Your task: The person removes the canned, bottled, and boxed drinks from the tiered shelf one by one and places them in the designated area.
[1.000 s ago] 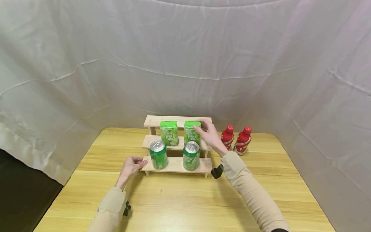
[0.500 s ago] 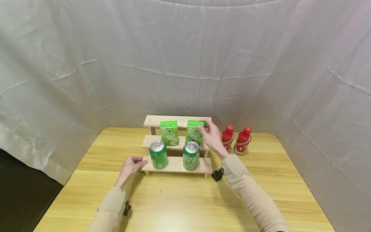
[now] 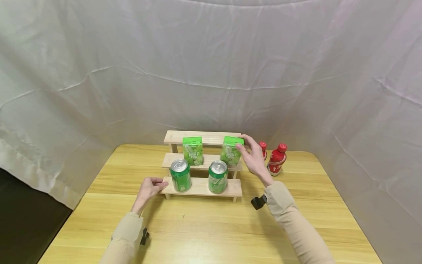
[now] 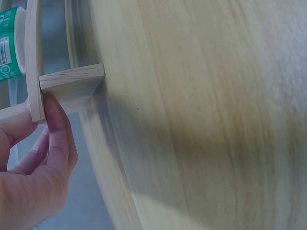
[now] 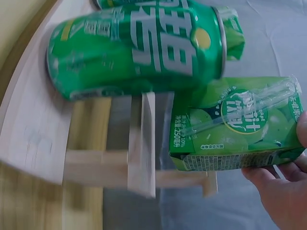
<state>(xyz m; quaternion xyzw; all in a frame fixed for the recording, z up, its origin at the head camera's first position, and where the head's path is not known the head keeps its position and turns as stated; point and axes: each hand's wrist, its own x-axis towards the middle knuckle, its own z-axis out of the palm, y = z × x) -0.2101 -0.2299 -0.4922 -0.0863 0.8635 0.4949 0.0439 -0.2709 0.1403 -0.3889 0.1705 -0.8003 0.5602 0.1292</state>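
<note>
While fingers of the left hand pinch the front left corner of the wooden rack, green cans stand on its front tier. At the right end of its middle tier, fingers of the right hand clamp a juice carton; a light, level grip should avoid crushing it.

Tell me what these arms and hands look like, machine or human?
Human. The left arm wears a long, creased beige cloth sleeve; the right has a matching beige cloth sleeve. A small black boxy device sits by the left cuff, a similar black boxy gadget by the right. Left hand and right hand are bare, ungloved.
</note>
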